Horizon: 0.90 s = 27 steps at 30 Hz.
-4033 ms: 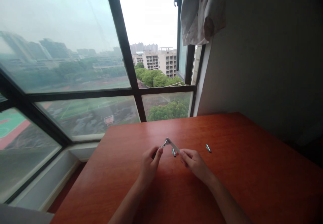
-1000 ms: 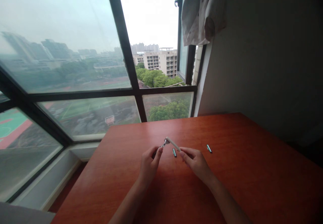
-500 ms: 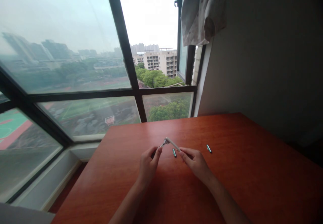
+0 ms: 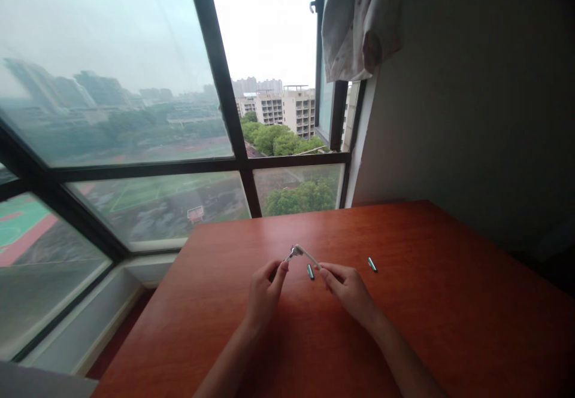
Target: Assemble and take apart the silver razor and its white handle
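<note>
My left hand (image 4: 266,293) is closed around the handle of a silver razor (image 4: 290,254), its head pointing up and to the right. In a pinch, my right hand (image 4: 348,290) holds a slim white toothbrush (image 4: 309,255). The brush's head end meets the razor's head above the table, between the two hands. Just below the brush, a small dark-green and silver bar (image 4: 310,272), which looks like a razor cartridge, lies near my right fingertips. A second similar bar (image 4: 372,264) lies farther right, apart from both hands.
The reddish-brown wooden table (image 4: 449,302) extends under both arms. Dark-framed windows (image 4: 245,164) stand beyond its far edge, one pane swung open. A pale cloth (image 4: 354,27) hangs at upper right, beside a shaded wall (image 4: 471,105).
The toothbrush and the razor's head have shifted very slightly against each other. Both hands keep their places and grips, and the two small bars have not moved.
</note>
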Each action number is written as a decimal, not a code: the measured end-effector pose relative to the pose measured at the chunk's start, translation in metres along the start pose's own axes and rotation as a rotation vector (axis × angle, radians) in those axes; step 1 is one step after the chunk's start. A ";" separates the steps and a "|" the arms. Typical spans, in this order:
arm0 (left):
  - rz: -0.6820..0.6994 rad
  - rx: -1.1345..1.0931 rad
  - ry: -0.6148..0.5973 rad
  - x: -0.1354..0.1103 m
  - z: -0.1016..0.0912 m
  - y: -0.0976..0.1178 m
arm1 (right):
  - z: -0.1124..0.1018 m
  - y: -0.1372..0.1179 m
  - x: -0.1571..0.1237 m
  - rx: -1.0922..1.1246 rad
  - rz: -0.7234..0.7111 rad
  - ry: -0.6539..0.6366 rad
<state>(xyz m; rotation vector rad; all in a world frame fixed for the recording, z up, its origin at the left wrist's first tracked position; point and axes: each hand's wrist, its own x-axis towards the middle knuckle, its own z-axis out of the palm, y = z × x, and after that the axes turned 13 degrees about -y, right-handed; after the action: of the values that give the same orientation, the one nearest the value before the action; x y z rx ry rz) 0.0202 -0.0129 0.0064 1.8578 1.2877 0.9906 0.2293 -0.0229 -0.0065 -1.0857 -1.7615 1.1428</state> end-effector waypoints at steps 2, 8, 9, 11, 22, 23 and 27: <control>0.005 0.002 -0.005 0.000 0.001 0.001 | 0.000 0.001 0.000 0.002 0.004 -0.002; -0.008 0.002 0.043 0.000 -0.002 0.002 | 0.000 0.000 0.000 -0.009 0.012 -0.007; -0.010 0.002 0.042 0.000 -0.003 0.003 | 0.000 -0.001 0.000 -0.014 0.011 -0.005; -0.013 -0.002 0.040 0.000 -0.003 0.003 | 0.000 -0.002 0.000 -0.024 0.009 0.005; -0.016 0.025 0.049 0.001 -0.003 0.002 | -0.001 -0.008 -0.001 -0.040 -0.001 -0.010; -0.015 0.034 0.054 0.001 -0.003 0.002 | -0.001 -0.008 0.000 -0.043 -0.004 -0.012; -0.012 0.071 0.059 0.001 -0.003 0.001 | -0.001 -0.006 0.000 -0.062 -0.016 0.006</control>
<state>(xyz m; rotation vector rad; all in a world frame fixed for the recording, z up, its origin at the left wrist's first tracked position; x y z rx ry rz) 0.0186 -0.0124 0.0091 1.8846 1.3844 1.0124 0.2291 -0.0237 -0.0009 -1.1086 -1.8081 1.0811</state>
